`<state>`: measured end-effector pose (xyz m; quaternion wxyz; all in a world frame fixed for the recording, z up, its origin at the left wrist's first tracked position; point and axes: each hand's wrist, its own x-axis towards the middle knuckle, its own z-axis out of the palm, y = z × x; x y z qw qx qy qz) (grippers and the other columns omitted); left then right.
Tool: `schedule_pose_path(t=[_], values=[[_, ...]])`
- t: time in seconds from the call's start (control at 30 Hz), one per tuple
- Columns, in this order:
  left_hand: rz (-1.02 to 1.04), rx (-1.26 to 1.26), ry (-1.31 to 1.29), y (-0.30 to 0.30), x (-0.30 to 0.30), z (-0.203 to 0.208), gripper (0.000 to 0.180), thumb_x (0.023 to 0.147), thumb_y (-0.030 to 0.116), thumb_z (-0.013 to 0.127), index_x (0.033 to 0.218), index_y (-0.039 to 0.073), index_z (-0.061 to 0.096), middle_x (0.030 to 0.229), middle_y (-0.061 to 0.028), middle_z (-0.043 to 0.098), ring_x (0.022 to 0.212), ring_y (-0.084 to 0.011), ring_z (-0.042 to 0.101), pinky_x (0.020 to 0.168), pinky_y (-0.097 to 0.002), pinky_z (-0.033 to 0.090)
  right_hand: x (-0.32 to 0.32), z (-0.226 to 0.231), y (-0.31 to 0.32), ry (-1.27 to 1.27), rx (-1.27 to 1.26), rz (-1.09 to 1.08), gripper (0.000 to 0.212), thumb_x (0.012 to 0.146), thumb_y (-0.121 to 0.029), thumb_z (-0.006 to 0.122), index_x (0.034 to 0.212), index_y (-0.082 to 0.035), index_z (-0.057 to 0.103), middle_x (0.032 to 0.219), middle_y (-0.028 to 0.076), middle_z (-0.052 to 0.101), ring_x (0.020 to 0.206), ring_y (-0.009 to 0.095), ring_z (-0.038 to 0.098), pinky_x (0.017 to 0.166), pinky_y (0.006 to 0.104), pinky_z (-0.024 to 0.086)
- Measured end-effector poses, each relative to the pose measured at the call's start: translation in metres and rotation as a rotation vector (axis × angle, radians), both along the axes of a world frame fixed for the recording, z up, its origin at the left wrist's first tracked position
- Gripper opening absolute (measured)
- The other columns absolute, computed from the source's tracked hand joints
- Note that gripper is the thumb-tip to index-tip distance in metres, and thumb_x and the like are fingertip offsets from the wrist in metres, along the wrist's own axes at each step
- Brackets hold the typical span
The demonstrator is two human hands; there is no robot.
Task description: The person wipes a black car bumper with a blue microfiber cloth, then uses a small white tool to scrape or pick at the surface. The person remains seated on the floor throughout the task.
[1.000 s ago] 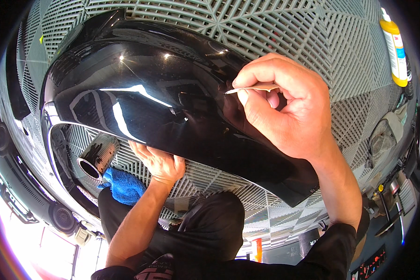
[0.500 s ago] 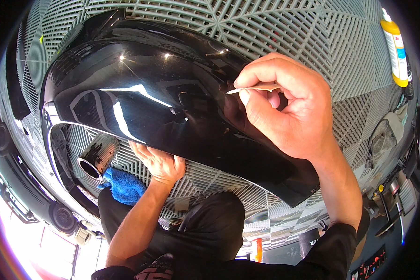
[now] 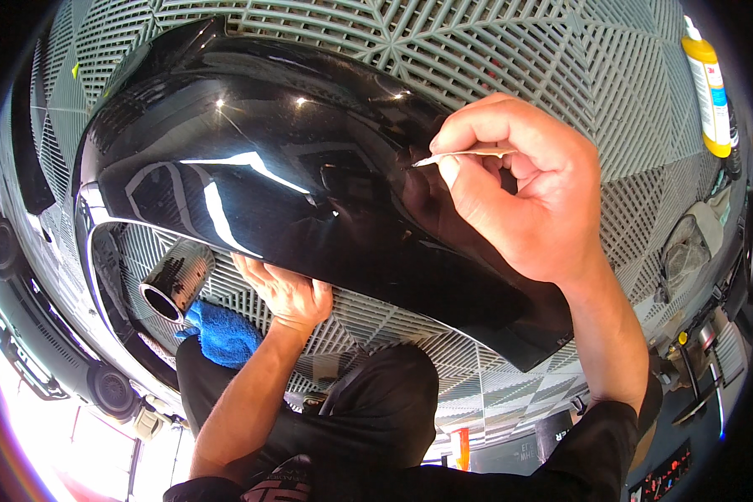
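Observation:
A glossy black car body panel [image 3: 293, 209], curved and reflecting bright lights, lies over the floor in front of me. My left hand [image 3: 293, 293] grips its near lower edge, with the fingertips hidden behind the edge. Between the thumb and bent fingers of my right hand [image 3: 531, 180] is pinched a thin beige piece of folded paper [image 3: 473, 153], perhaps sandpaper. Its pale tip points left, right at the panel's upper right surface; whether it touches cannot be made out.
A dark metal cylinder [image 3: 176, 280] and a blue cloth [image 3: 222, 335] lie by the panel's opening on the grey slatted floor [image 3: 636, 109]. Far right are a yellow bottle [image 3: 708, 92] and a grey cloth [image 3: 690, 247]. A car [image 3: 50, 335] stands at the left.
My right hand has shifted slightly right, and the paper piece now shows flatter, more edge-on. My left hand and the panel have not moved.

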<state>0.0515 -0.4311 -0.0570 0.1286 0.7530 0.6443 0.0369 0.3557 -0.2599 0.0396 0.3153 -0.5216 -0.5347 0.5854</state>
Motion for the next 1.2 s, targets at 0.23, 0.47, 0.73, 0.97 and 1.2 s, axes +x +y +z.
schedule_pose_path(t=[0.23, 0.47, 0.73, 0.97, 1.2], values=[[-0.048, 0.040, -0.046, 0.008, 0.004, 0.003, 0.083, 0.077, 0.031, 0.060, 0.138, -0.014, 0.026, 0.145, -0.0385, 0.023, 0.135, -0.0598, 0.021, 0.111, -0.0722, 0.013, -0.001, 0.004, 0.005, 0.268, -0.123, -0.179, 0.014, 0.090, 0.005, 0.064, 0.104, 0.006, 0.065, 0.097, 0.009, 0.067, 0.082, 0.009, 0.062, 0.072, 0.0229, 0.050], [0.091, 0.012, -0.068, 0.012, 0.013, 0.010, 0.085, 0.084, 0.048, 0.061, 0.140, -0.008, 0.031, 0.147, -0.0336, 0.027, 0.141, -0.0559, 0.019, 0.112, -0.0701, 0.015, 0.025, -0.020, 0.074, 0.434, -0.157, -0.362, 0.018, 0.094, -0.012, 0.065, 0.107, 0.000, 0.068, 0.094, 0.007, 0.071, 0.075, 0.012, 0.065, 0.067, 0.0251, 0.052], [0.154, 0.008, -0.111, 0.021, 0.016, 0.020, 0.085, 0.085, 0.052, 0.061, 0.143, -0.003, 0.033, 0.149, -0.0314, 0.028, 0.143, -0.0513, 0.020, 0.114, -0.0666, 0.014, 0.016, -0.068, 0.147, 0.697, -0.358, -0.441, 0.016, 0.094, -0.015, 0.061, 0.106, -0.005, 0.066, 0.092, 0.005, 0.071, 0.078, 0.015, 0.066, 0.068, 0.0286, 0.052], [0.175, -0.006, -0.122, 0.026, 0.019, 0.026, 0.083, 0.084, 0.051, 0.062, 0.141, -0.003, 0.037, 0.148, -0.0301, 0.031, 0.142, -0.0516, 0.021, 0.115, -0.0658, 0.015, 0.008, -0.052, 0.121, 0.410, -0.363, -0.460, 0.019, 0.093, -0.016, 0.066, 0.106, -0.003, 0.066, 0.091, 0.006, 0.071, 0.075, 0.013, 0.065, 0.068, 0.0255, 0.051], [0.152, 0.057, -0.089, 0.019, 0.012, 0.016, 0.083, 0.086, 0.051, 0.060, 0.143, -0.004, 0.033, 0.148, -0.0306, 0.030, 0.144, -0.0517, 0.020, 0.115, -0.0673, 0.015, -0.017, 0.015, 0.033, 0.240, -0.106, -0.384, 0.017, 0.087, -0.001, 0.070, 0.103, 0.002, 0.068, 0.093, 0.008, 0.071, 0.081, 0.011, 0.064, 0.073, 0.0245, 0.051]])
